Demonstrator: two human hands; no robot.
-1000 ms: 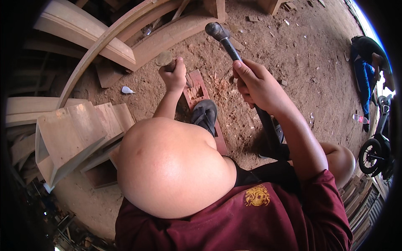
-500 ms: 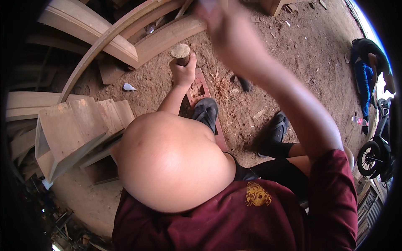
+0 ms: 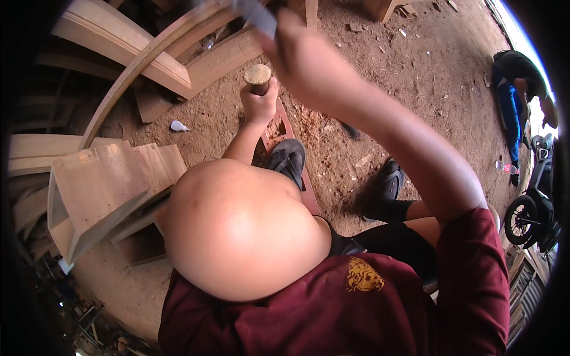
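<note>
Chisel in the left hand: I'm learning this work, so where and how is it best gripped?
Probably around the chisel handle, below its pale striking head, from the person's near side, as the left hand grips it: that round head flares wider and faces up.

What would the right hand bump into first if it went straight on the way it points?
Probably the wooden frame at upper left, beyond the blurred tool the right hand holds. Depth is unclear; the hand might pass above the frame.
</note>
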